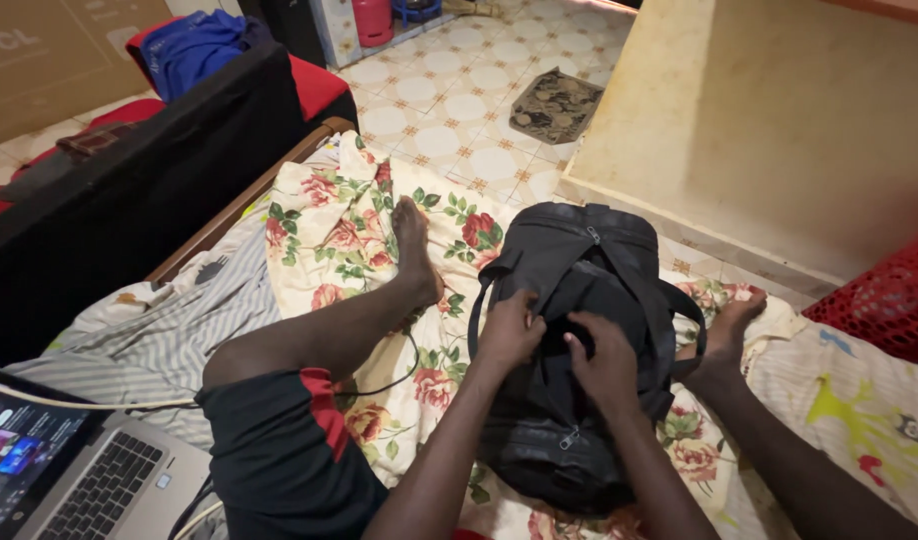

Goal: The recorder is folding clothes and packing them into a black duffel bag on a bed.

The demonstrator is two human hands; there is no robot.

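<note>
A: Okay, quick pass. Where's the bag?

B: The black bag (569,350) lies on the flowered sheet (349,230) of the bed, between the person's outstretched legs, left foot (415,245) on one side, right foot (734,320) on the other. Straps hang loose along its sides, and a zipper pull shows low on the near end.

A: Hands?

B: Both on top of the bag, close together. The left hand (509,328) has its fingers curled and pinching a fold of the black fabric. The right hand (607,360) is curled too, fingertips pressing into the same ridge just beside it. Neither is spread flat. Can't tell whether they hold a zipper tab or only cloth; it's too dark there.

A: Step in hand?

B: My read: working the top of the bag, gripping the fabric around what is probably the main opening. Whether it's open or shut I can't say from this view.

A: What does the next move call for?

B: Judging by the grip, one hand has to keep the soft fabric taut while the other pulls along the seam, or the cloth just bunches.

A: Anything else nearby?

B: An open laptop (79,470) at the person's left, with a white cable (89,403) running across the striped cloth. A red mesh basket (884,295) sits at the right edge. A small mat (556,103) lies on the tiled floor beyond.
</note>
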